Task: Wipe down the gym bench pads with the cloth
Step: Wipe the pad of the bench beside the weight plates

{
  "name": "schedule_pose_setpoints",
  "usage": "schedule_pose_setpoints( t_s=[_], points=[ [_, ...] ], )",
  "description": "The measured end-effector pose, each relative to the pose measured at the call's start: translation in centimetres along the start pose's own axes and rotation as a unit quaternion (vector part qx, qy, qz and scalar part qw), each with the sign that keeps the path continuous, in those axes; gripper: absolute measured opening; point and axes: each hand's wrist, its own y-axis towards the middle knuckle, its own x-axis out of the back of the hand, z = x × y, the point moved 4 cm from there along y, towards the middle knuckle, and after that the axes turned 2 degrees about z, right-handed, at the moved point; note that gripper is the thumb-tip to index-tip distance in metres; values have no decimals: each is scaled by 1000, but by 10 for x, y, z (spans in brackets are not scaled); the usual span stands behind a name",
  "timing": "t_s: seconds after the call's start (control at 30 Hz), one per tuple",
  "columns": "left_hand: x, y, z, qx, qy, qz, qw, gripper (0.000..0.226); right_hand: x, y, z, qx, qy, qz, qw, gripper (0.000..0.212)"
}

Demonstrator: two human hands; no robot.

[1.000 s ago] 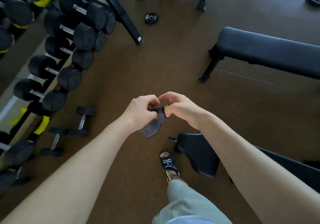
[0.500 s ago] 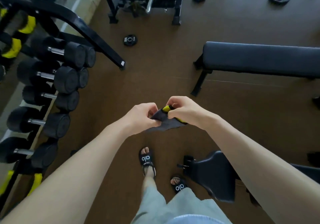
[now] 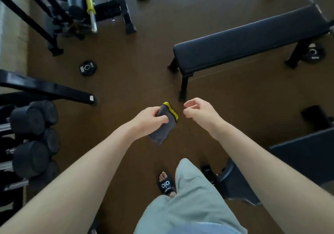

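Note:
My left hand (image 3: 148, 120) grips a folded grey cloth (image 3: 163, 129) with a yellow edge, held in the air over the brown floor. A short gap to the right, my right hand (image 3: 198, 113) is empty, its fingers loosely curled and apart. A flat black bench pad (image 3: 249, 38) on black legs stands ahead at the right, beyond both hands. A second black padded bench (image 3: 305, 158) lies close at the lower right, partly behind my right forearm.
A dumbbell rack (image 3: 30, 136) fills the left edge. A black frame with a yellow bar (image 3: 88, 0) stands at the top left. Weight plates (image 3: 88, 68) lie on the floor, one under the far bench's end (image 3: 312, 53). My sandalled foot (image 3: 166, 184) is below.
My right hand has let go of the cloth and moved off to the right. The cloth now hangs folded from my left hand alone. The view has shifted forward toward the far bench.

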Motion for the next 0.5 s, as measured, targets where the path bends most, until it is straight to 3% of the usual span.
schedule_pose_setpoints(
  t_s=[0.27,0.5],
  points=[
    [31,126,-56,57,-77,-56,994,25,86,87,-22,-116,175,-120,970,24],
    [49,269,-108,91,-115,-130,981,20,140,215,-29,-174,200,-121,957,38]
  ],
)
